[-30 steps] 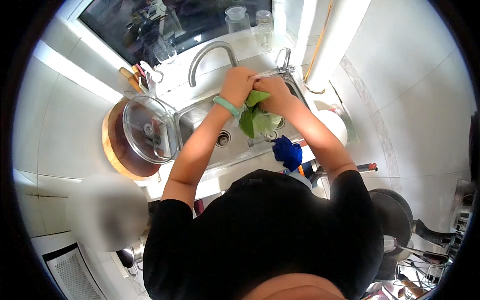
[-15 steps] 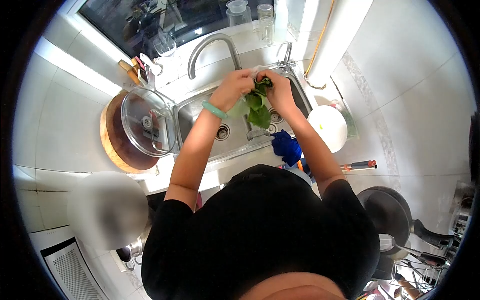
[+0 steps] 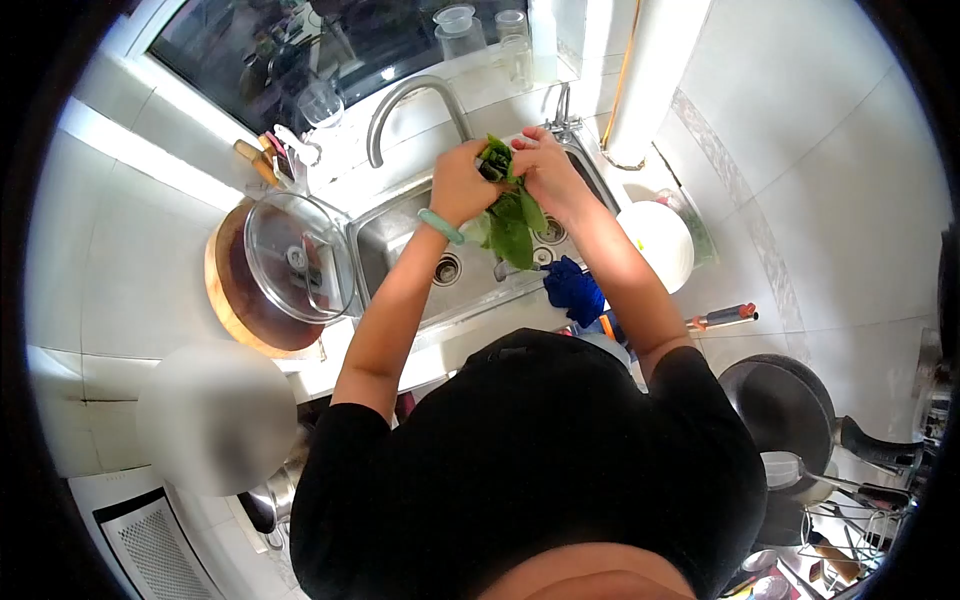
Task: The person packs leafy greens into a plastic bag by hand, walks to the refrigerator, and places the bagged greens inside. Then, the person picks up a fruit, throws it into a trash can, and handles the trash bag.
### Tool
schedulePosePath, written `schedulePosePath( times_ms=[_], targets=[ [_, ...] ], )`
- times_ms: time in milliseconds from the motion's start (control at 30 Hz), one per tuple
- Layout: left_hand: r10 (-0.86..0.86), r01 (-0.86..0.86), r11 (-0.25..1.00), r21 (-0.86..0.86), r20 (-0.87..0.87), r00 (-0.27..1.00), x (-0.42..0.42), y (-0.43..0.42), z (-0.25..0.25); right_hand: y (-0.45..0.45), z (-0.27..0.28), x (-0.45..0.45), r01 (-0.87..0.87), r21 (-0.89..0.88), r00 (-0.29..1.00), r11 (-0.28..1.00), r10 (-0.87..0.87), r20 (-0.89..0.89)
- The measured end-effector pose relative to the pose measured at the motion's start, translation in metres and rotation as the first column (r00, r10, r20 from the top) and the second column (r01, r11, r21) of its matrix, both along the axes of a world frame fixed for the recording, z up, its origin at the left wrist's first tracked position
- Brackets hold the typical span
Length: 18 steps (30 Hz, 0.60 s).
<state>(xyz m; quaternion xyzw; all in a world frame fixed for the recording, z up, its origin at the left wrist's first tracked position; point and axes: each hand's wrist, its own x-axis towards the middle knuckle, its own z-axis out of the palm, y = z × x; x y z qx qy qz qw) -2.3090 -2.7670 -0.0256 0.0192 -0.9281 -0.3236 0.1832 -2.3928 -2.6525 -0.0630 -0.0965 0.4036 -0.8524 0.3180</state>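
Note:
My left hand (image 3: 463, 186), with a pale green bangle at the wrist, is closed around a bunch of leafy greens (image 3: 512, 235) above the sink. Broad leaves hang down from the bunch, and its bundled upper end shows between both hands. On the other side, my right hand (image 3: 550, 175) pinches the greens with thumb and fingers. Part of its grip is hidden by the leaves. Below is the steel double-basin sink (image 3: 385, 262), with a drain in each basin. The curved faucet (image 3: 375, 130) arches behind my left hand.
A blue cloth (image 3: 574, 290) lies at the sink's front edge. To the right stands a white bowl (image 3: 660, 250). Left of the sink, a glass lid (image 3: 285, 285) leans on a round wooden board (image 3: 222, 275). Glass jars (image 3: 460, 35) line the sill; dark pans (image 3: 780, 400) are at lower right.
The bunch has turned so its upper end shows more between the hands. My right hand's fingers have lifted and shifted on it; my left hand has moved slightly left and down.

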Motion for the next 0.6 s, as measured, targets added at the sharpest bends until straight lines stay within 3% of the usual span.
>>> schedulePosePath(
  times_ms=[67,100,167,200,233,267,333,367,433,500,567,600],
  targets=[
    [-0.002,0.042,0.975,0.22,-0.18,0.984,0.003,0.005,0.008,0.001,0.0,0.004,0.019,-0.024,1.0,1.0,-0.019,-0.017],
    [-0.006,0.046,0.975,0.218,-0.178,0.984,0.001,0.005,0.006,0.001,0.003,0.008,0.088,0.017,0.993,0.996,-0.087,-0.076],
    [-0.116,0.113,0.993,-0.026,-0.279,0.953,-0.004,0.0,0.002,0.006,0.01,0.014,0.162,0.05,0.979,0.986,-0.154,-0.137],
    [-0.119,0.115,0.993,-0.029,-0.278,0.953,-0.002,0.0,0.002,0.012,0.014,0.015,0.373,0.273,0.787,0.887,-0.147,-0.599],
    [-0.08,0.066,0.995,-0.069,-0.224,0.971,-0.001,0.0,0.003,0.018,0.018,0.015,0.631,0.335,0.433,0.7,0.041,-0.9],
    [-0.038,0.018,0.993,-0.113,-0.171,0.985,-0.001,0.0,0.004,0.021,0.021,0.012,0.632,0.332,0.432,0.7,0.038,-0.901],
    [-0.032,0.012,0.994,-0.105,-0.19,0.981,-0.001,-0.007,0.001,0.026,0.023,0.005,0.73,0.193,0.214,0.656,0.048,-0.976],
    [-0.023,0.002,0.995,-0.096,-0.213,0.977,-0.002,-0.012,0.001,0.03,0.021,-0.001,0.73,0.19,0.214,0.657,0.044,-0.976],
    [-0.006,-0.006,0.999,-0.048,-0.246,0.969,-0.006,-0.027,0.002,0.04,0.012,-0.015,0.412,0.277,0.735,0.868,-0.136,-0.664],
    [0.021,-0.02,1.0,0.005,-0.28,0.96,-0.01,-0.043,0.007,0.046,0.004,-0.015,0.383,0.223,0.726,0.896,-0.143,-0.673],
    [0.008,0.028,0.992,0.124,-0.28,0.96,-0.016,-0.056,0.013,0.048,0.011,0.009,0.539,0.088,0.316,0.838,-0.104,-0.943],
    [0.01,0.046,0.98,0.192,-0.283,0.959,-0.017,-0.057,0.019,0.042,0.011,0.009,0.543,-0.016,-0.001,0.84,-0.018,-1.0]
  ],
)
